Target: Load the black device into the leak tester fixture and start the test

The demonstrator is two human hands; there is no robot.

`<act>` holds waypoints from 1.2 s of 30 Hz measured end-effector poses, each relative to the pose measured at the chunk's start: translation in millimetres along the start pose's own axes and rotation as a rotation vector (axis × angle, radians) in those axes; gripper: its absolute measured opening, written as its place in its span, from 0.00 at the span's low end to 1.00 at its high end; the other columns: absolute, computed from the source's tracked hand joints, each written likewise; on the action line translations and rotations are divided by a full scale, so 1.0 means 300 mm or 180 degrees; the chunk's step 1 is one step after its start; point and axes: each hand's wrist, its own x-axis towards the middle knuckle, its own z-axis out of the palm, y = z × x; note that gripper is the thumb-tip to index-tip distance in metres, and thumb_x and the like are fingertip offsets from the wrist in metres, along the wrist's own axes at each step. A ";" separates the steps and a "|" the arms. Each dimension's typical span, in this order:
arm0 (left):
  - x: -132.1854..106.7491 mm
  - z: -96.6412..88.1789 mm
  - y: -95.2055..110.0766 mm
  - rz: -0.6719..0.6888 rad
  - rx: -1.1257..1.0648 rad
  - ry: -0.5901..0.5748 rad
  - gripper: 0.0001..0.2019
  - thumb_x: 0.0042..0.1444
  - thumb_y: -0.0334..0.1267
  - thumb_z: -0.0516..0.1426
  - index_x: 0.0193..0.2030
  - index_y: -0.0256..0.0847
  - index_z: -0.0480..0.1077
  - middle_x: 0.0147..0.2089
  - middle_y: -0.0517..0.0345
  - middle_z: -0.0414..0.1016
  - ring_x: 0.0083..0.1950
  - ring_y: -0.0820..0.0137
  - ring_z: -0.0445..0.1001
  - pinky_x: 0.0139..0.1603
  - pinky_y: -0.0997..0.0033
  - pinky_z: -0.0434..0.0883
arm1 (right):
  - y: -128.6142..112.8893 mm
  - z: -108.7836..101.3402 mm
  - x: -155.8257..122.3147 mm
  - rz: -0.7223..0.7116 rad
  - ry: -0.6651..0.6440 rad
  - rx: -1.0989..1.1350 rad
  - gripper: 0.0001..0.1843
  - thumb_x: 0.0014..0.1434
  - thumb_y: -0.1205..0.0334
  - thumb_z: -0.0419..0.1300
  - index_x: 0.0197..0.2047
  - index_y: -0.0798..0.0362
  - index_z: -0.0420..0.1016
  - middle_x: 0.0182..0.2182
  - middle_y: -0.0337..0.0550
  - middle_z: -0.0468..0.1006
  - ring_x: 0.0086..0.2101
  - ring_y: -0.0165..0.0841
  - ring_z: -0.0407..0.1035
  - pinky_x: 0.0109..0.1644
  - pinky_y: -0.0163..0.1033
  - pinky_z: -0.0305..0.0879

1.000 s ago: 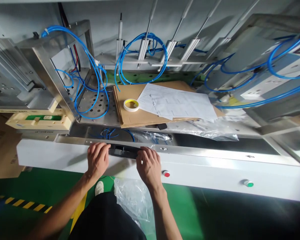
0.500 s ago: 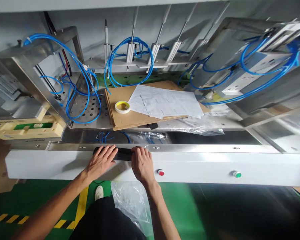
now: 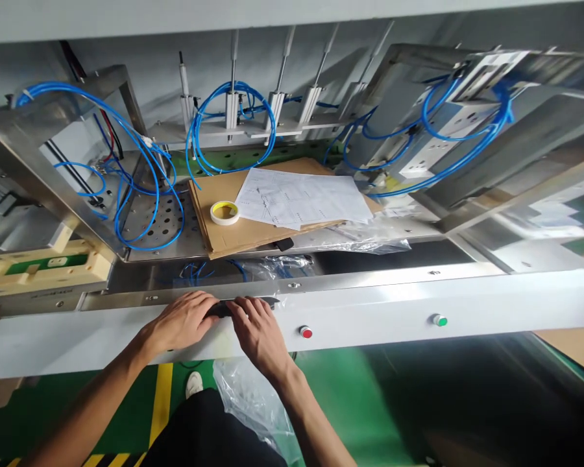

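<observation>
A dark, flat black strip (image 3: 220, 309) lies along the white front panel (image 3: 370, 305), under both hands. My left hand (image 3: 187, 318) has its fingers curled over the strip's left part, which they hide. Close on its right, my right hand (image 3: 254, 322) grips the strip from above with bent fingers, and a pointed black end shows past its knuckles. What kind of thing the strip is, I cannot make out. Right of my right hand sits a red push button (image 3: 306, 332).
Behind the panel are cardboard sheets (image 3: 214, 237) bearing printed papers (image 3: 302, 198) and a tape roll (image 3: 224, 213). Coiled blue tubes (image 3: 272, 130) hang off the fixtures. A green button (image 3: 440, 320) is farther right. Clear plastic (image 3: 253, 395) hangs below the panel.
My hands have come closer together, the right one shifting left along the strip. A pointed black end now shows beyond my right hand. The camera view has turned slightly.
</observation>
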 end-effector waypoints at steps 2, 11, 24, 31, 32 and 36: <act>0.010 -0.008 -0.004 0.0094 0.0202 0.0252 0.15 0.71 0.39 0.54 0.60 0.43 0.74 0.66 0.48 0.79 0.66 0.60 0.77 0.66 0.55 0.75 | 0.019 -0.006 0.028 0.0005 -0.0241 0.0019 0.14 0.75 0.69 0.53 0.59 0.54 0.74 0.46 0.48 0.80 0.45 0.41 0.68 0.52 0.46 0.64; 0.063 0.003 -0.044 0.0246 0.0836 0.0766 0.12 0.74 0.43 0.51 0.52 0.42 0.73 0.50 0.48 0.82 0.51 0.59 0.78 0.56 0.55 0.72 | 0.073 0.030 0.159 0.0319 -0.1007 -0.0182 0.05 0.68 0.64 0.60 0.47 0.54 0.74 0.40 0.46 0.77 0.40 0.40 0.66 0.44 0.45 0.62; 0.036 0.108 -0.093 0.0341 0.0932 0.0457 0.21 0.63 0.49 0.64 0.57 0.39 0.71 0.51 0.46 0.80 0.53 0.52 0.79 0.49 0.54 0.79 | 0.000 0.055 0.058 0.0981 0.0214 0.0008 0.14 0.74 0.60 0.55 0.59 0.53 0.72 0.49 0.49 0.81 0.49 0.40 0.69 0.66 0.54 0.58; -0.023 0.218 -0.183 0.0911 0.0800 0.1034 0.35 0.68 0.62 0.53 0.69 0.35 0.67 0.45 0.44 0.86 0.46 0.49 0.85 0.41 0.53 0.81 | -0.302 0.148 -0.242 0.2609 0.0896 0.1129 0.16 0.74 0.53 0.51 0.53 0.50 0.75 0.40 0.47 0.80 0.40 0.38 0.72 0.46 0.45 0.68; -0.037 0.235 -0.181 0.0863 0.0560 0.1061 0.35 0.67 0.62 0.53 0.69 0.37 0.68 0.47 0.43 0.87 0.47 0.47 0.85 0.42 0.51 0.82 | -0.332 0.160 -0.259 0.2814 0.0834 0.1495 0.20 0.74 0.49 0.51 0.59 0.50 0.74 0.43 0.48 0.81 0.40 0.38 0.73 0.47 0.45 0.70; -0.151 0.276 -0.135 0.0411 -0.0875 0.0372 0.20 0.67 0.52 0.53 0.60 0.54 0.78 0.52 0.53 0.89 0.54 0.48 0.86 0.49 0.50 0.86 | -0.404 0.115 -0.257 0.2897 0.1040 0.2630 0.36 0.74 0.33 0.44 0.70 0.47 0.69 0.54 0.52 0.80 0.50 0.42 0.73 0.57 0.49 0.71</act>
